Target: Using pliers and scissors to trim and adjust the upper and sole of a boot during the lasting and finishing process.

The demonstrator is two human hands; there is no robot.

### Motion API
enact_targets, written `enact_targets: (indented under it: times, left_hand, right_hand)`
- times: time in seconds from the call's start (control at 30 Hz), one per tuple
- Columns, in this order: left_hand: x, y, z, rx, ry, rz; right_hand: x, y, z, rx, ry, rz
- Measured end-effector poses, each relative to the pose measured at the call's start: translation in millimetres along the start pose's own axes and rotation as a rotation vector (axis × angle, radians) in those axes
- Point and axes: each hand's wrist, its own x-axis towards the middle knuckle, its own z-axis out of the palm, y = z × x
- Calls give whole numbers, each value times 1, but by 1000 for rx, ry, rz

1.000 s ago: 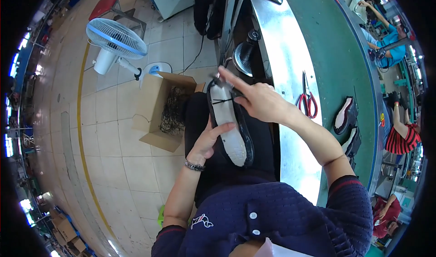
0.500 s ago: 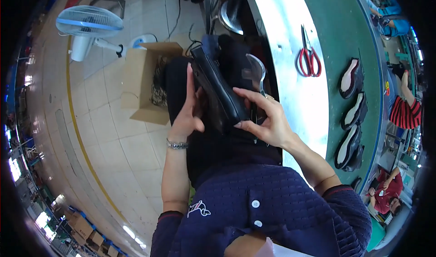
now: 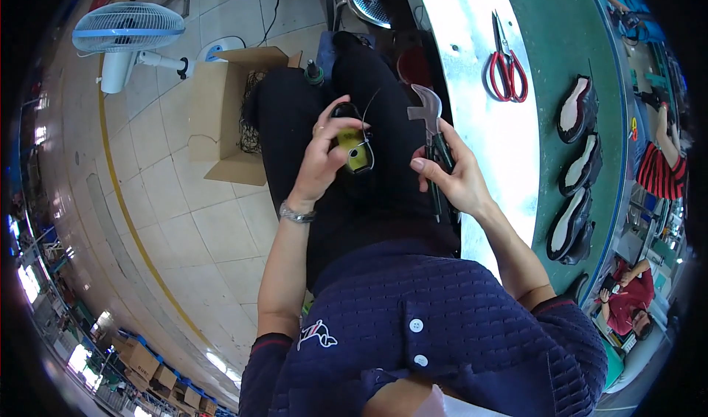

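My left hand [image 3: 322,159] is closed around a black shoe upper over my lap. A yellow last [image 3: 357,151] with a round hole shows in its opening, and a pale cord or wire loops across it. Most of the shoe is hidden beneath the hand and against my dark trousers. To its right, my right hand [image 3: 463,179] grips lasting pincers [image 3: 428,110] by their dark handles. Their curved metal jaws and hammer-like stub point away from me.
Red-handled snips [image 3: 507,70] lie on the metal table edge [image 3: 490,166] at right. Several black shoes [image 3: 577,111] with pale soles line the green surface [image 3: 546,41] beyond. A cardboard box [image 3: 206,115] and a fan [image 3: 129,33] stand left. Other people [image 3: 627,299] are at far right.
The shoe lay lengthwise between both hands; now my left hand alone holds it, turned so the yellow last shows. My right hand has let go of it and taken hold of the pincers.
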Motion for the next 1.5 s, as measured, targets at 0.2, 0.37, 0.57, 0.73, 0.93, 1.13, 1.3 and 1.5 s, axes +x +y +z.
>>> enact_targets:
  times: [0.2, 0.37, 0.57, 0.73, 0.93, 1.13, 1.3, 1.5]
  left_hand:
    - [-19, 26, 10, 465, -37, 180]
    - [14, 0, 15, 371, 227, 40]
    - [9, 12, 10, 399, 254, 224]
    - [3, 96, -4, -124, 355, -118]
    - [28, 121, -4, -154, 136, -348]
    - [39, 114, 21, -315, 152, -269]
    - [20, 94, 28, -299, 41, -149]
    - [5, 101, 38, -201, 211, -77]
  right_hand:
    - [2, 9, -8, -65, 46, -4]
    - [3, 12, 1, -12, 53, 2]
    - [-7, 14, -6, 46, 60, -18]
    - [-13, 4, -24, 234, -7, 22]
    - [-7, -17, -33, 301, -184, 96]
    - [-14, -44, -30, 292, -501, 237]
    - [-21, -56, -25, 171, -618, 379]
    - [-24, -55, -9, 60, -695, 402]
